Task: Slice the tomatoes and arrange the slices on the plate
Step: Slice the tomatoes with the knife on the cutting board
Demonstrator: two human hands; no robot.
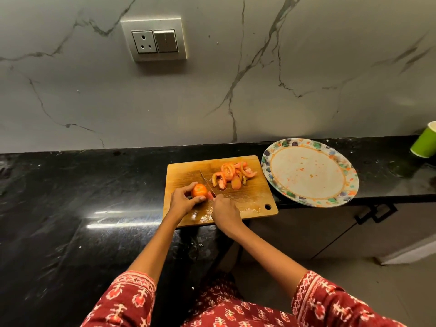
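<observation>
Closest to the camera are the person's red patterned sleeves (125, 300), with both bare forearms reaching out over the glossy black stone counter (70, 208). The right hand (225, 212) is curled around a knife handle that's mostly hidden under the fingers, and the thin steel knife blade (207, 182) angles away across the rectangular wooden cutting board (250, 199). The blade sits right against the right side of the round orange-red tomato (199, 190). The left hand (182, 199) is wrapped around that tomato, fingers curled over its top and near side, pinning it to the board. A bit further back on the board is a loose heap of cut tomato slices (230, 175). To the right, just beside the board, the round white plate with the colourful dotted rim (310, 172) has only juice smears on it. Far right there's a green paper cup (424, 143), and behind everything a grey marble wall with a socket and switch panel (154, 40).
</observation>
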